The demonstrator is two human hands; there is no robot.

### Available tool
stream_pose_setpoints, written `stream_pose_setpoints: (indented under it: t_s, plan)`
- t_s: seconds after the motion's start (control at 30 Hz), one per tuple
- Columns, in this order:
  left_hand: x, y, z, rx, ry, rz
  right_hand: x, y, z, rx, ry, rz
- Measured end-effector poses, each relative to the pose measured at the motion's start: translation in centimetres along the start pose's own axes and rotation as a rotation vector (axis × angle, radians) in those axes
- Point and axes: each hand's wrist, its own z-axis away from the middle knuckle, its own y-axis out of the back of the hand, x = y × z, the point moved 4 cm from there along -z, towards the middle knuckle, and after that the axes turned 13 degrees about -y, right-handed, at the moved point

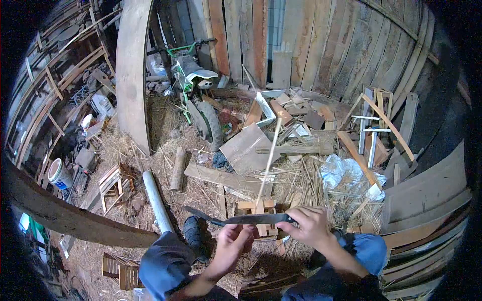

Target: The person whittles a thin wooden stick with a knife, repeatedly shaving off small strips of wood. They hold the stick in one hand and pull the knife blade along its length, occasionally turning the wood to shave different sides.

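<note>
My right hand (306,227) is closed on the black handle of a knife (256,219), whose blade points left. The fingers of my left hand (234,244) are pressed together just below the blade's left end. Another dark blade (201,214) reaches up and to the left from there, its dark handle by my left fingers; how it is held is partly hidden. Behind the knife, a long thin pale stick (271,160) rises from a small wooden stool or frame (256,204).
A boot (195,235) shows beside my left knee. Ahead lie a plywood piece (250,148), a short log (178,169), a pale pole (157,200) and scrap wood. A motorbike (195,75) stands at the back. A curved beam (75,213) crosses the left.
</note>
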Motion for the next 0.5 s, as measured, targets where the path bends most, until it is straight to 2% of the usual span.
stream_pose_setpoints:
  t_s: [0.07,0.13,0.3,0.4,0.47,0.5]
  plan:
    - [0.5,-0.8,-0.2,-0.012,0.036,0.012,-0.8,-0.3,-0.4,-0.032,0.011,-0.023]
    - [0.7,-1.4,-0.1,-0.104,0.063,-0.113,-1.4,-0.6,-0.7,-0.045,0.016,-0.015]
    - [-0.4,-1.1,0.0,-0.067,0.04,-0.219,-2.0,-0.9,-1.2,-0.048,0.032,-0.036]
    - [-0.3,-1.7,-0.1,-0.012,-0.011,-0.293,-2.0,-0.7,-1.4,-0.068,0.028,-0.048]
    - [-0.8,-1.5,0.0,0.006,-0.197,-0.273,-1.9,-0.7,-1.4,-0.07,0.029,-0.051]
    - [-0.9,-1.4,0.0,0.006,-0.194,-0.272,-1.9,-0.7,-1.3,-0.064,0.036,-0.071]
